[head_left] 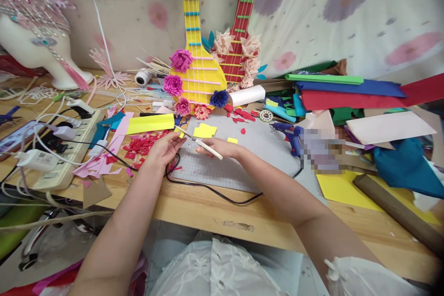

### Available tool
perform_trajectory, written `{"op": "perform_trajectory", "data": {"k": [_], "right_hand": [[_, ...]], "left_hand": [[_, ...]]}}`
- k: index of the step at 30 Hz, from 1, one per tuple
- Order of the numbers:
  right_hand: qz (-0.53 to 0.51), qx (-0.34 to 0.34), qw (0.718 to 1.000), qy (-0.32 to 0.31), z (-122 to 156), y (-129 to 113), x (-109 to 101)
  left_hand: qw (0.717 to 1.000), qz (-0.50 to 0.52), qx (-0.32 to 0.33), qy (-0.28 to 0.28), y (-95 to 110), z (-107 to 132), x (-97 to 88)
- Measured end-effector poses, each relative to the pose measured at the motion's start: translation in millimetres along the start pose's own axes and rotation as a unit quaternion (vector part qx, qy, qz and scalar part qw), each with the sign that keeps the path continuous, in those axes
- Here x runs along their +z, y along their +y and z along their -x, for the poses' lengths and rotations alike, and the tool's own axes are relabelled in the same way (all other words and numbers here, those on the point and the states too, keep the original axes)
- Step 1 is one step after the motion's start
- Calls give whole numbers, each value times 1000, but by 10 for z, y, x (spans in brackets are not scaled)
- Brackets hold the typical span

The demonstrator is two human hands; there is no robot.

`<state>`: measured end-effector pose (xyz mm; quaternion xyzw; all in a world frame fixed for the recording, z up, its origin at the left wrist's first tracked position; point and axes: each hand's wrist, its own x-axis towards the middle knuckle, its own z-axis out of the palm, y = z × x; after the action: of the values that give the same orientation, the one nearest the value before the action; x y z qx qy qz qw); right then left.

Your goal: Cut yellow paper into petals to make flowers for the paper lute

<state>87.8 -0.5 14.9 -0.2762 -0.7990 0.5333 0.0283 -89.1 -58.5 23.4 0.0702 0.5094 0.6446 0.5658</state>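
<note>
Scissors (210, 149) with white handles, gripped in my right hand (224, 147), angle toward a small yellow piece (179, 133) that my left hand (164, 148) pinches above the tabletop (194, 206). More yellow pieces (205, 131) lie on a grey mat (222, 169) just beyond both hands. Watching remotely, I judge the step as trimming; the next move calls for a steady left pinch against the scissors.

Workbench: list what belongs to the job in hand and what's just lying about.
Apparently in the job:
cream-handled scissors, in the right hand;
small yellow piece, at the left hand's fingertips;
cut yellow pieces;
grey cutting mat.

Apparently lying about:
blue glue gun;
power strip;
white mannequin head;
brown roll.
</note>
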Motion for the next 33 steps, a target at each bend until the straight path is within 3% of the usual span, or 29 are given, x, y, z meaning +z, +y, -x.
{"op": "perform_trajectory", "data": {"k": [5,11,19,33], "right_hand": [[-25,8,1000,-9,1,-2,-26],[-67,-32,994,-76,5,-16,-28],[1,-28,999,-31,-11,-9,-32],[-2,-41,998,-44,-12,-25,-37]], "left_hand": [[1000,-21,6,-15,52,-21,-8],[999,-37,0,-19,79,17,36],[995,-85,24,-35,84,-6,27],[994,-97,20,-42,91,-30,22]]}}
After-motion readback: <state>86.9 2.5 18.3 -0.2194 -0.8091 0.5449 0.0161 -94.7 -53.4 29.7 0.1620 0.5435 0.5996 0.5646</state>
